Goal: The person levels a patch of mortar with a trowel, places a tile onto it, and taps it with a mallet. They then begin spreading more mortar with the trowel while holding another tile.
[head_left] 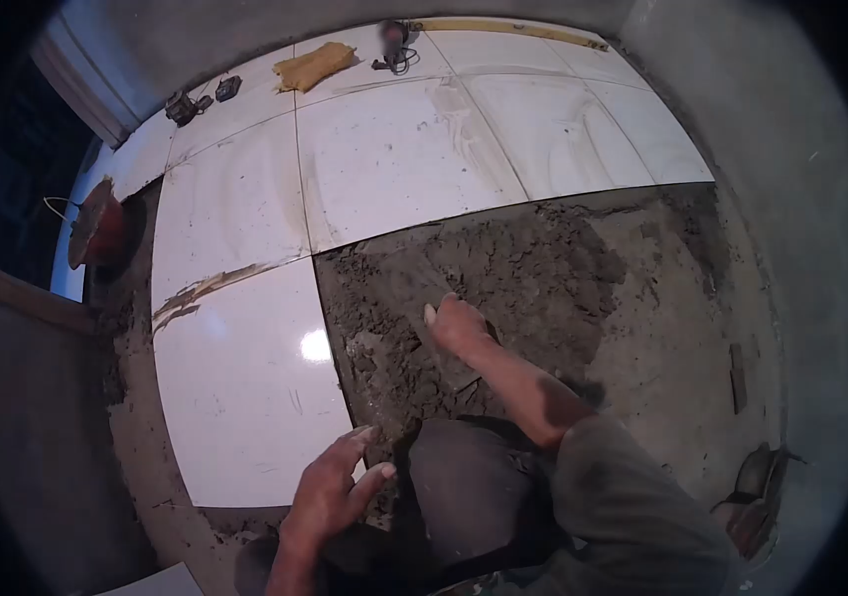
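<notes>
My right hand point(459, 326) is closed over the dark mortar bed point(543, 268), gripping what looks like a trowel. Its grey blade point(409, 283) blends into the wet mortar, and the handle is hidden in my fist. My left hand point(333, 487) holds nothing; its thumb and fingers are apart. Those fingertips reach the lower right edge of the nearest white tile point(245, 397), where it borders the mortar. My bent knee point(464, 487) is between the two arms.
More white tiles point(384, 149) lie beyond the mortar, carrying a yellow cloth point(317, 67), a corded power tool point(394, 42), a yellow level point(513, 27) and small dark tools point(184, 106). A mortar-caked bucket point(98, 226) stands left. A reddish-brown object point(754, 521) sits lower right. Walls enclose the floor.
</notes>
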`<state>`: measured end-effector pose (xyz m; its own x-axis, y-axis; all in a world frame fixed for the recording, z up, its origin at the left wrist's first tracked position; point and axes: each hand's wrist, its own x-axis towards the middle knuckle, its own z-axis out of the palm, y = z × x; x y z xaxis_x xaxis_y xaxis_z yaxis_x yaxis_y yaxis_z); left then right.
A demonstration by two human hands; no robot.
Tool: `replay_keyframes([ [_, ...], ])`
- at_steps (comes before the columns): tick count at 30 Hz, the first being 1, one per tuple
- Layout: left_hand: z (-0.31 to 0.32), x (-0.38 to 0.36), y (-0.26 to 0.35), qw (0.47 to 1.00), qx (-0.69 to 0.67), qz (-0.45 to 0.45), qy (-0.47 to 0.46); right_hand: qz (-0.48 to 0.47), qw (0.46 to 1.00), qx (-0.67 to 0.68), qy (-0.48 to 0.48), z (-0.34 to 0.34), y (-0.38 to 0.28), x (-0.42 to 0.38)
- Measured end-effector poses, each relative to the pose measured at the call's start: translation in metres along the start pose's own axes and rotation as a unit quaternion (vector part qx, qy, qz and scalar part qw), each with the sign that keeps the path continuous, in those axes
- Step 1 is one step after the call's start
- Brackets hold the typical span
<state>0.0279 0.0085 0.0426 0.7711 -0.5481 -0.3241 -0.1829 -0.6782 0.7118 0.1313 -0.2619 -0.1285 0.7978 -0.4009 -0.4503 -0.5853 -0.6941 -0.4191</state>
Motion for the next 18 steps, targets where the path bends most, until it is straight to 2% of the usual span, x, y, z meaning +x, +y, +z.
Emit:
replay_keyframes([
  [2,0.010,0.011,-0.009,0.999,0.036,-0.002,0.000,-0.043,0.993,-0.106,-0.011,-0.017,0.006,0.003],
  [3,0.015,0.015,-0.016,0.997,0.074,-0.007,0.000,-0.036,0.994,-0.103,-0.015,-0.019,0.021,0.009],
  [5,0.013,0.019,-0.027,0.997,0.081,-0.016,-0.003,-0.068,0.985,-0.155,0.029,-0.033,0.057,0.031],
  [7,0.011,0.023,-0.033,0.997,0.040,-0.070,0.014,-0.055,0.982,-0.178,0.043,-0.051,0.078,0.041],
  [8,0.012,0.026,-0.033,0.996,0.061,-0.062,0.027,-0.041,0.979,-0.194,0.056,-0.054,0.087,0.041],
  [12,0.022,0.030,-0.029,0.996,0.070,-0.059,-0.002,-0.005,0.983,-0.163,0.078,-0.055,0.104,0.043],
  [14,0.024,0.024,-0.024,0.995,0.082,-0.059,-0.019,0.051,0.983,-0.124,0.122,-0.067,0.121,0.045],
  [18,0.021,0.014,-0.024,0.990,0.067,-0.090,-0.081,0.061,0.977,-0.152,0.135,-0.089,0.140,0.039],
])
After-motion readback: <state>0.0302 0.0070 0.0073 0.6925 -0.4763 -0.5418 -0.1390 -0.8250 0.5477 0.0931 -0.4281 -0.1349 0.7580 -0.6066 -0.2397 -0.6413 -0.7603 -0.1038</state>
